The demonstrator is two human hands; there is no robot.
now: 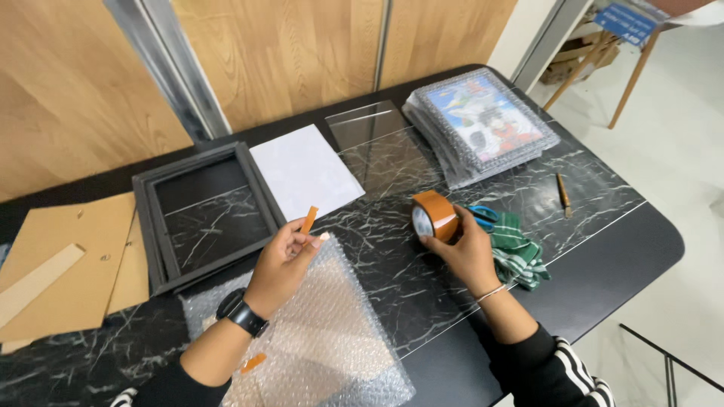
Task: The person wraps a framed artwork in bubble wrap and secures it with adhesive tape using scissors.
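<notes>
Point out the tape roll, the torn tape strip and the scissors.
tape roll [434, 215], head view, orange outer band
tape strip [309, 219], head view, middle of the strip
scissors [483, 215], head view, blue handle loop

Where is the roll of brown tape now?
The roll of brown tape stands on the table, centre-right, under the right hand, beside the scissors.
</notes>
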